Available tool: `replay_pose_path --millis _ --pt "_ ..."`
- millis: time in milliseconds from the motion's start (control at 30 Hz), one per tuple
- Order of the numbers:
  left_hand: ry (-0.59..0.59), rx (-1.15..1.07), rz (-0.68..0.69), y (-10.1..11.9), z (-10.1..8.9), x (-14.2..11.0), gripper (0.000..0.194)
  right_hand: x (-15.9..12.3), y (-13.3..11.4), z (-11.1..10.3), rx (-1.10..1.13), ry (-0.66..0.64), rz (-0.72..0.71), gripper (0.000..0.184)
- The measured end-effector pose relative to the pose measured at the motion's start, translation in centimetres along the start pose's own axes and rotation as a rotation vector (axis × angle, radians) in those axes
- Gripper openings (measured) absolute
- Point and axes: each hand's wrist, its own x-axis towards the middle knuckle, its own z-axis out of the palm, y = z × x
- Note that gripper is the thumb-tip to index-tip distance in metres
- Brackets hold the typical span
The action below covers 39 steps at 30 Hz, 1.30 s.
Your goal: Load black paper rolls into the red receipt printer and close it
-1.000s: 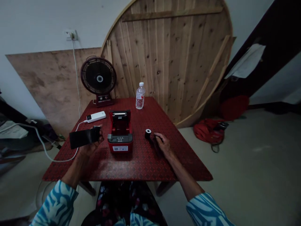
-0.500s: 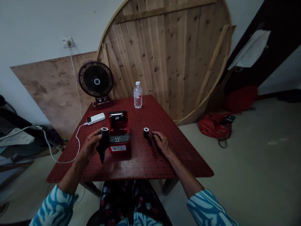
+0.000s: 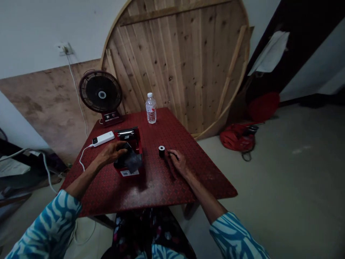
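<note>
A dark roll [image 3: 128, 157] with a loose strip trailing toward the person is sitting over the open bay of a small red printer [image 3: 129, 169], and the left hand [image 3: 112, 152] is curling over the roll's far side, fingers closed loosely around it. The printer's lid [image 3: 126, 133] is standing up behind the hand, and a white label is showing on the printer's near face. The printer is resting on the red patterned surface [image 3: 161, 187], a little left of its middle.

To the right of the printer, and apart from it, the right hand [image 3: 178, 165] is lying flat on the surface with its fingers spread slightly and gripping nothing. Its fingertips are reaching toward a small black spool [image 3: 161, 151] that is standing upright just beside them; whether they are touching it cannot be told.

Behind the printer on the left, a white power bank [image 3: 102, 138] is lying on the surface with a white cable [image 3: 81, 158] running off the left edge. Farther back, a dark table fan [image 3: 100, 95] is standing at the rear left corner, and a clear water bottle [image 3: 151, 108] is standing upright near the rear edge. A large round wooden board [image 3: 183, 61] is leaning against the wall behind the surface. On the floor to the right, a red bag [image 3: 234, 138] is lying.
</note>
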Motion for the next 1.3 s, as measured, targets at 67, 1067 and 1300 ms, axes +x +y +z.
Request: replay_pose_path --millis 67,1067,1300 --pt "-0.016 0.124 0.045 -0.3 0.2 0.8 0.034 0.0 0.0 0.0 -0.011 -0.016 -0.004 0.026" --pt "-0.156 0.102 0.091 -0.6 0.4 3.4 0.022 -0.1 -0.1 0.0 -0.013 0.046 -0.008 0.028" --pt "0.032 -0.031 0.096 -1.6 -0.6 -2.9 0.035 0.3 -2.3 -1.2 0.083 0.227 0.065 0.032"
